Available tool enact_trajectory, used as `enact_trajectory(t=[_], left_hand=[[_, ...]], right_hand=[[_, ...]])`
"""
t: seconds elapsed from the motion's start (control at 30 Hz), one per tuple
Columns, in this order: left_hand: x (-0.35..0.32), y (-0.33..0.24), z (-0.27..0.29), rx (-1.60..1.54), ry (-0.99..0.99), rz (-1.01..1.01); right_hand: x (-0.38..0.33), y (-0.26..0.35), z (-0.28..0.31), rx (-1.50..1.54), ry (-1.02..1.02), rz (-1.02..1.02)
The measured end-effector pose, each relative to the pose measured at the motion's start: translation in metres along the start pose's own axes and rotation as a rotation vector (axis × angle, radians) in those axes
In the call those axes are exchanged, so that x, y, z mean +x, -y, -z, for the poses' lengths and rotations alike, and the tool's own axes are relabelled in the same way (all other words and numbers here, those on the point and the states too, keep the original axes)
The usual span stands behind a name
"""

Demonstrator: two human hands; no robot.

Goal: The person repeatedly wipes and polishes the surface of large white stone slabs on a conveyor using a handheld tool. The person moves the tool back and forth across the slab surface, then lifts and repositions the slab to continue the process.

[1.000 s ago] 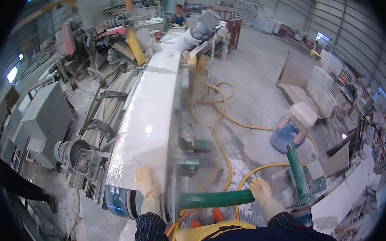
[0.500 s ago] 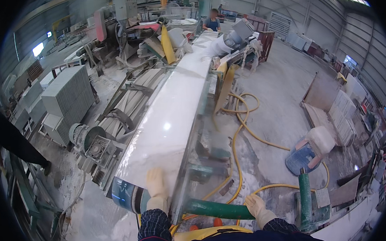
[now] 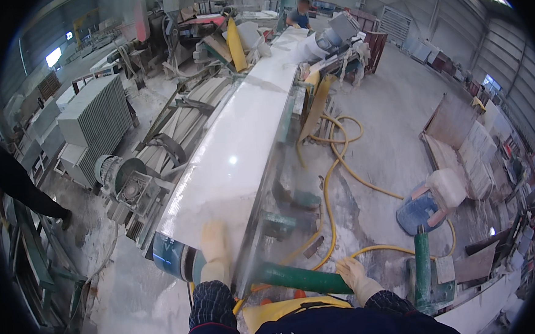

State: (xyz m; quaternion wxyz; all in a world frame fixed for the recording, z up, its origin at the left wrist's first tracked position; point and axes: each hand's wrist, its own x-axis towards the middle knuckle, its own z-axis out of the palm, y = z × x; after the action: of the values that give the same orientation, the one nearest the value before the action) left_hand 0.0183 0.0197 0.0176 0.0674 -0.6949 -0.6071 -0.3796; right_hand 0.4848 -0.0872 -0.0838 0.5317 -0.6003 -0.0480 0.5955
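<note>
My left hand (image 3: pixel 214 247), in a pale cream glove, lies on the near end of a long, glossy white conveyor surface (image 3: pixel 230 163). Its fingers are stretched forward and pressed together, with nothing seen in them. Just left of it, a blue roller end (image 3: pixel 170 258) shows below the white surface. My right hand (image 3: pixel 357 276), gloved the same way, rests at the right end of a green pipe (image 3: pixel 305 277), fingers extended rather than wrapped round it. A yellow apron (image 3: pixel 276 310) shows between my forearms.
A motor (image 3: pixel 124 182) sits left of the conveyor, near stacked grey slabs (image 3: pixel 93 128). Yellow hoses (image 3: pixel 329 206) wind over the floor at right. A blue barrel (image 3: pixel 418 211) and an upright green post (image 3: pixel 422 268) stand there. Another person (image 3: pixel 299 18) is at the far end.
The view has shifted slightly. My left hand stays on the white surface and my right hand at the green pipe. The person at the far end has bent forward.
</note>
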Motion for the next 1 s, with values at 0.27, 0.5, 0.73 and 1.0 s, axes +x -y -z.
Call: enact_trajectory(t=[0.27,0.5,0.73,1.0], left_hand=[[-0.006,0.002,0.001,-0.023,-0.056,0.010],[-0.006,0.001,0.006,-0.044,-0.058,0.007],[-0.007,-0.005,0.015,0.029,0.165,0.082],[0.012,-0.008,0.002,0.216,0.323,0.187]], right_hand=[[-0.004,0.003,0.001,-0.037,0.095,0.036],[-0.001,-0.001,-0.003,-0.125,0.070,0.085],[0.001,-0.006,-0.004,-0.202,0.035,0.117],[-0.001,-0.007,-0.010,-0.191,0.020,0.117]])
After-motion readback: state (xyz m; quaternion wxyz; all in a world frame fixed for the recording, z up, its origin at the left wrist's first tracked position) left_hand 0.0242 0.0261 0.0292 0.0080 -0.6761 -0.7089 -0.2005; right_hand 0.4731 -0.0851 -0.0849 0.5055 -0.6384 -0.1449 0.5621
